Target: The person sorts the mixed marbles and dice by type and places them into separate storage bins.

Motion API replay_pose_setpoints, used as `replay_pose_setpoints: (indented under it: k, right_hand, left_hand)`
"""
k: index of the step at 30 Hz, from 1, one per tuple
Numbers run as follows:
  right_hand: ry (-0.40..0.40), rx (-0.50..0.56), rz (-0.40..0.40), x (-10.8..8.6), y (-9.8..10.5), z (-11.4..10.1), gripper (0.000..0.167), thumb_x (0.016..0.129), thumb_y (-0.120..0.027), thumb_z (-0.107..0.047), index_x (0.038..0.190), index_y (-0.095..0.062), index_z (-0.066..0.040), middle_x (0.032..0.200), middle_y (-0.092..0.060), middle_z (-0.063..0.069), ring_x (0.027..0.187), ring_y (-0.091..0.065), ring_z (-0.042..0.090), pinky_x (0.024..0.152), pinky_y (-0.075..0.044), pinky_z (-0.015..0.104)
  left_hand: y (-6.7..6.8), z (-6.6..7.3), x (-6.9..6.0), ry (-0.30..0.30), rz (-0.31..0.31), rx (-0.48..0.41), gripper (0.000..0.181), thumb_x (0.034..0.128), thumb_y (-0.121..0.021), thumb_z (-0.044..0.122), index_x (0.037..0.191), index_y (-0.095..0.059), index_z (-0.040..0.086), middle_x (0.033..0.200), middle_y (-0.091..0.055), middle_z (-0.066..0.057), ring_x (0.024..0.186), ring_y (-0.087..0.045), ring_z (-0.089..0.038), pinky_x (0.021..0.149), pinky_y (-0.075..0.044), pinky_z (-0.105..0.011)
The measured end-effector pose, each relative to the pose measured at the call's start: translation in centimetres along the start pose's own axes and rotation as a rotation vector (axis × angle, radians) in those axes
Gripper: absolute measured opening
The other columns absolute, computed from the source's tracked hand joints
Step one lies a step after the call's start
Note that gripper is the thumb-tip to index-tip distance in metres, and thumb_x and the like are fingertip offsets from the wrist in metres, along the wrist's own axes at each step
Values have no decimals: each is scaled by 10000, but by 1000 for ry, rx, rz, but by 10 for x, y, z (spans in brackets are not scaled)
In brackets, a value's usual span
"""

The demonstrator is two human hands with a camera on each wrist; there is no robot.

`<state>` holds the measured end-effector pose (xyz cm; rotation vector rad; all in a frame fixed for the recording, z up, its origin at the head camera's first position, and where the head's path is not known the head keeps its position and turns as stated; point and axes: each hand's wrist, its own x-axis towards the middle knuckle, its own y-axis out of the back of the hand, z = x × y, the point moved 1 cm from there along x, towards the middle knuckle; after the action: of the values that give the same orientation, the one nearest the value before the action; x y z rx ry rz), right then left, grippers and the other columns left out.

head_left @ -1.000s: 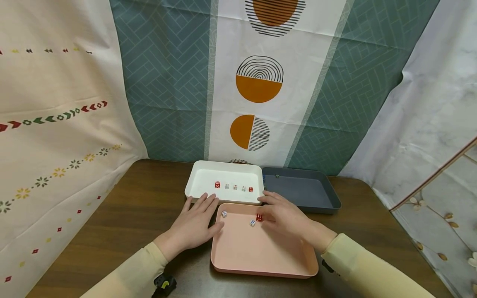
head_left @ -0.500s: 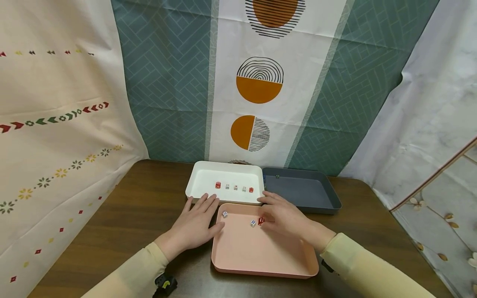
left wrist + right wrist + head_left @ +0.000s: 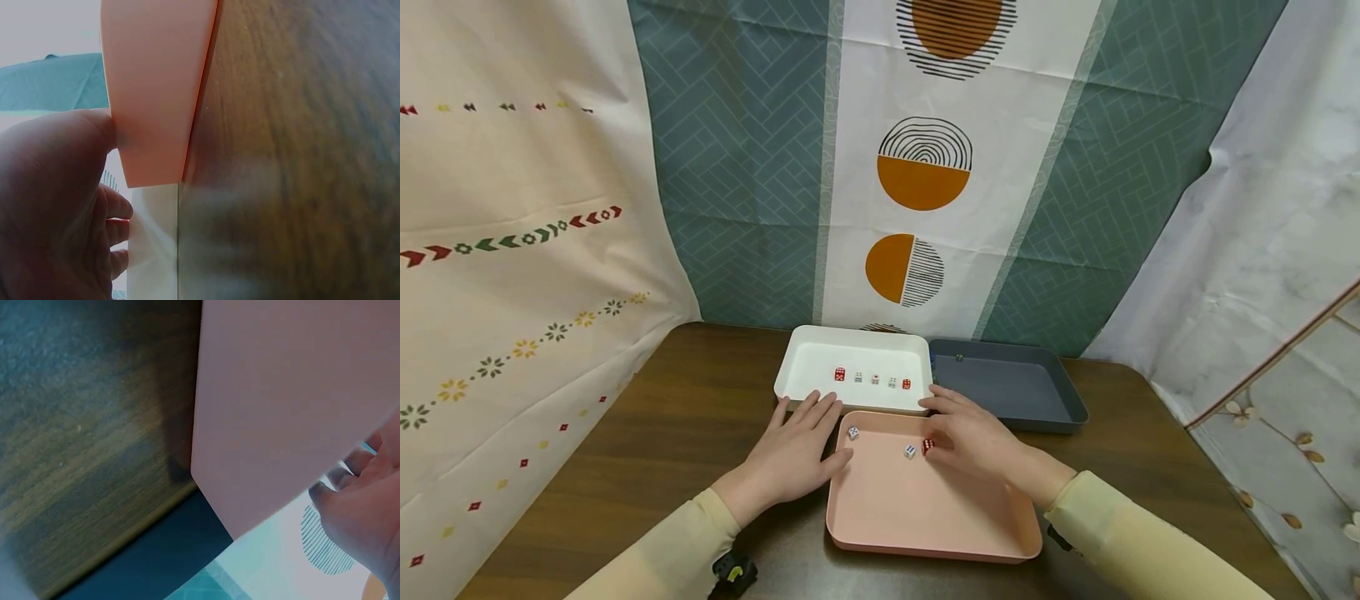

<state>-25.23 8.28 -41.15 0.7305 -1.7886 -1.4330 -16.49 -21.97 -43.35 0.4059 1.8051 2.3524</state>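
In the head view my left hand (image 3: 793, 454) lies with spread fingers. Its fingertips touch the near edge of the white tray (image 3: 857, 335) and its thumb rests at the left rim of the pink tray (image 3: 925, 543). Over the pink tray's upper right, my right hand (image 3: 973, 437) pinches a red die (image 3: 928, 447) between thumb and fingers, which partly cover it. Just left of that die lies a white die (image 3: 910, 451) with blue marks. Another white die (image 3: 853, 432) sits in the tray's far left corner. The wrist views hide the dice behind the pink wall (image 3: 153, 94).
A row of several red and white dice (image 3: 876, 379) lies in the white tray. Beside it stands a dark grey tray (image 3: 1015, 383) with small dice at its left end. All trays sit on a brown wooden table (image 3: 715, 400); patterned cloth (image 3: 737, 167) hangs behind.
The red die has shifted slightly right and towards me and turned at my right fingertips. My left hand and the other dice have stayed in place.
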Motion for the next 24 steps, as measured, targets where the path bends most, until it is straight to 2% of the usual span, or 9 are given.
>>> replay_pose_setpoints:
  k: [9,14,24]
  right_hand:
    - [45,-49,28,-1,10,-2,196,902,-931,-114,1073,-835,-104,1476,-671,182,1534,-470,445,1250,-402,537]
    - [83,-91,42,1,16,-2,187,889,-933,-64,1035,-823,-103,1458,-683,175,1518,-494,432,1241,-419,516]
    - [72,-72,60,9,30,-4,163,898,-940,-106,982,-802,-124,1462,-677,175,1530,-480,429,1225,-441,521]
  left_hand:
    - [0,0,0,-1,6,-8,780,1111,-600,527,1686,-437,25,1768,-360,-156,1661,-252,-396,1299,-123,-716]
    - [0,0,0,2,5,-13,779,1110,-605,523,1685,-438,24,1766,-363,-158,1662,-251,-395,1299,-121,-716]
    - [1,2,-1,5,0,-11,785,1114,-589,537,1687,-433,25,1769,-357,-159,1663,-247,-394,1300,-122,-714]
